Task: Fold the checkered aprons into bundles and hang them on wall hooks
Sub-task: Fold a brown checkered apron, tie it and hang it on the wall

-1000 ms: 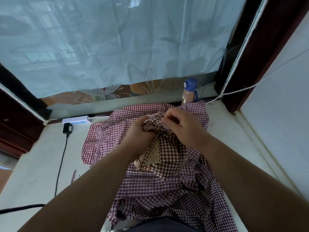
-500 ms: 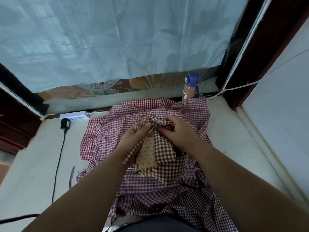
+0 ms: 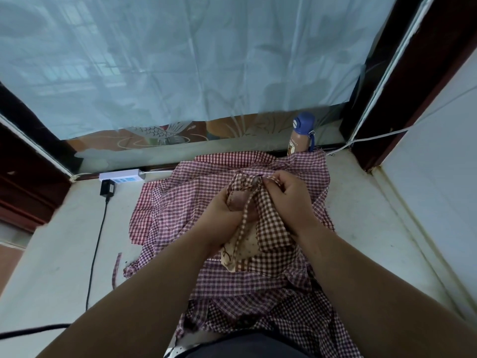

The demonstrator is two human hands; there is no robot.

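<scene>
bottle (image 3: 301, 136) behind aprons (image 3: 180, 202), left ledge (image 3: 56, 241) free

You face an apron bundle (image 3: 269, 224) in brown-and-white check, with a cream panel (image 3: 246, 248) dotted brown. Under the bundle spread aprons (image 3: 185, 202) in finer maroon-and-white check. Behind the bundle stands a blue-capped tan bottle (image 3: 299, 143). Left of the bundle are a white power strip (image 3: 121, 175) with blue labels, a black plug (image 3: 107, 188) and a black cable (image 3: 96, 249), on a pale grey worktop (image 3: 51, 241).

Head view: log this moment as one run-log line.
phase: bundling | left hand: grips brown checkered apron | right hand: pinches its strap | beneath: red checkered aprons | hung: not yet
</scene>
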